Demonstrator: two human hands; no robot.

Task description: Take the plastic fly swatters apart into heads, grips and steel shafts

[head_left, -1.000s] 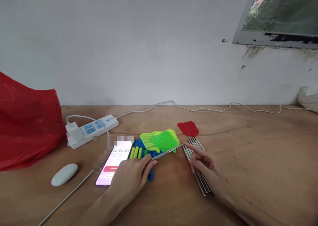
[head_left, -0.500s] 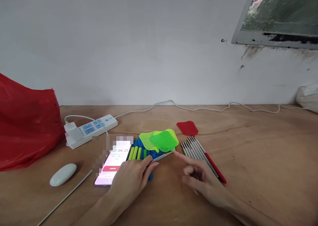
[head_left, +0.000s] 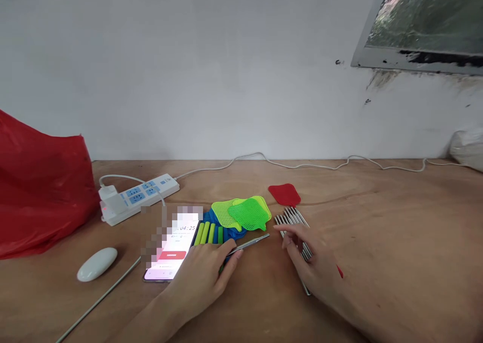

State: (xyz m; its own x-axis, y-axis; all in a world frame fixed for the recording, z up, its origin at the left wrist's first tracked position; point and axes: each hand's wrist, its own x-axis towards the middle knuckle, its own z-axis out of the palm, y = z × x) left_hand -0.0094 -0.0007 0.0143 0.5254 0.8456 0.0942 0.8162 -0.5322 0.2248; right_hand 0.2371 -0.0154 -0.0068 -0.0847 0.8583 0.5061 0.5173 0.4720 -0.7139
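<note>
My left hand (head_left: 206,270) pinches a slim silver telescopic rod (head_left: 251,242), its tip pointing right; a bit of green shows beneath the fingers. Just above that tip lies a bright green mesh fly swatter head (head_left: 249,213), overlapping yellow-green swatter heads (head_left: 224,216). My right hand (head_left: 305,250) is over a row of silver rods (head_left: 292,215), thumb and index finger closed around one metal rod (head_left: 305,286) whose lower end sticks out below. Yellow, blue and green handles (head_left: 206,232) lie by my left hand. A red swatter head (head_left: 285,194) lies behind the rods.
A lit phone (head_left: 181,242) lies under my left wrist's side. Left of it are a white mouse-shaped object (head_left: 97,264), a power strip (head_left: 139,197) with a plug, and a red plastic bag (head_left: 41,192). A white cable (head_left: 302,167) runs along the wall.
My right hand has drawn back from the green swatter head to the silver rods, and one rod's lower end now shows. The rod in my left hand has come away from the green head's neck.
</note>
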